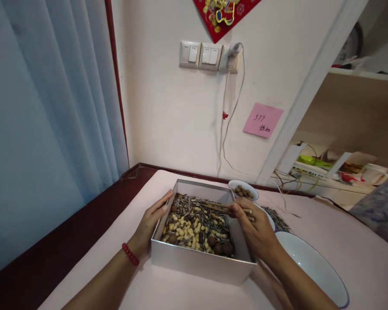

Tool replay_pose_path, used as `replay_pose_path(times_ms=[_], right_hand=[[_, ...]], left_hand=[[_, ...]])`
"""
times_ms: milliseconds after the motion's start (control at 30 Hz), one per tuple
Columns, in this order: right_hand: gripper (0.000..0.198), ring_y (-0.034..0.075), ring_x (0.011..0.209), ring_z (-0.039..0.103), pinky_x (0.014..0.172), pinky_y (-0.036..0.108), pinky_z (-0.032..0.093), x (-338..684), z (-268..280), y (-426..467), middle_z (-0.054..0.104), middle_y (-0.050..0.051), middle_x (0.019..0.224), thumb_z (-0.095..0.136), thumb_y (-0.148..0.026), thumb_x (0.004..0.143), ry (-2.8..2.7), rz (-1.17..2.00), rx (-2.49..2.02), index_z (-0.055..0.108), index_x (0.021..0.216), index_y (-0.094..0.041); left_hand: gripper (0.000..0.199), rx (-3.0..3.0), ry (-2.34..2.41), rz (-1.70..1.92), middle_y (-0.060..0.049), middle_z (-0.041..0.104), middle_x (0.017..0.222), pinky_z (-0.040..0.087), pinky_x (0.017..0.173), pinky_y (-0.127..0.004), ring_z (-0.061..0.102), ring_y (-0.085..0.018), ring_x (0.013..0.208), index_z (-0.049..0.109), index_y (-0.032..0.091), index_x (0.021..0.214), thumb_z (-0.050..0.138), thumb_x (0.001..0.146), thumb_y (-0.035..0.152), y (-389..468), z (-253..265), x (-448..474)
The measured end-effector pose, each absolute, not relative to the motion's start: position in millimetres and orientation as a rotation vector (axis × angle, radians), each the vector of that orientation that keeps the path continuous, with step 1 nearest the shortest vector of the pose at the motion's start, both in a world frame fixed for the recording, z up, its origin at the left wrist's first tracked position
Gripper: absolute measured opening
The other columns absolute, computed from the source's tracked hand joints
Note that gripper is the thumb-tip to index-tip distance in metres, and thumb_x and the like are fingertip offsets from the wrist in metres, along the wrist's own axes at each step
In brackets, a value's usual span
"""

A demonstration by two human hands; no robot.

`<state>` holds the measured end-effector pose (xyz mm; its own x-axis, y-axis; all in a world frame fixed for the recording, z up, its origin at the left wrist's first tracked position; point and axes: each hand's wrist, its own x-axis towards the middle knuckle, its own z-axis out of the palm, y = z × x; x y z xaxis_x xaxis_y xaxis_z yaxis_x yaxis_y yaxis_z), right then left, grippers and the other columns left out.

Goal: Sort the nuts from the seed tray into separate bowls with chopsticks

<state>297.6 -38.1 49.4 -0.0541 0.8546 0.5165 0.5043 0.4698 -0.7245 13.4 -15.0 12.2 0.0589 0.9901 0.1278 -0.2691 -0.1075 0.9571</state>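
Observation:
A silvery open box (200, 263) stands on the pale pink tabletop in front of me. Inside lie peanuts in the shell (187, 228), striped sunflower seeds (194, 201) and several round brown nuts (227, 249) whose kind I cannot make out. My left hand (151, 221) rests against the box's left wall, fingers stretched along it. Over the box's right side, my right hand (254, 228) is closed around a pair of wooden chopsticks (218, 207). Their tips reach left over the sunflower seeds near the back, with nothing visibly pinched between them.
Behind the box's right corner is a white bowl (257, 193) of round brown nuts. Sunflower seeds (276, 218) lie beside a partly hidden white dish. A larger blue-rimmed bowl (313, 262) sits near my right forearm. A white cable (245, 169) hangs down onto the table's back edge.

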Motion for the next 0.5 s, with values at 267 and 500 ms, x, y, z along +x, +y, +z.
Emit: replay_pose_path(times_ms=[267, 500], right_hand=[[0.036, 0.019, 0.079, 0.064, 0.072, 0.031, 0.054, 307.6, 52.4, -59.8, 0.065, 0.003, 0.083, 0.051, -0.052, 0.096, -1.545, 0.57, -1.165, 0.066, 0.085, -0.022], [0.036, 0.021, 0.082, 0.07, 0.071, 0.031, 0.06, 333.0, 69.7, -88.4, 0.07, 0.006, 0.089, 0.058, -0.055, 0.092, -1.372, 0.555, -1.122, 0.072, 0.087, -0.021]], left_hand=[[0.049, 1.157, 0.894, 1.352, -0.002, 0.041, 0.158, 0.041, 0.114, -0.043, 0.04, -0.036, 0.143, 0.071, 0.027, 0.126, 0.072, 0.082, 0.049, -12.8, 8.4, 12.7], [0.056, 1.091, 0.882, 1.32, -0.005, 0.044, 0.156, 0.046, 0.109, -0.047, 0.047, -0.038, 0.138, 0.065, 0.026, 0.134, 0.072, 0.083, 0.048, -16.0, 11.6, 14.0]])
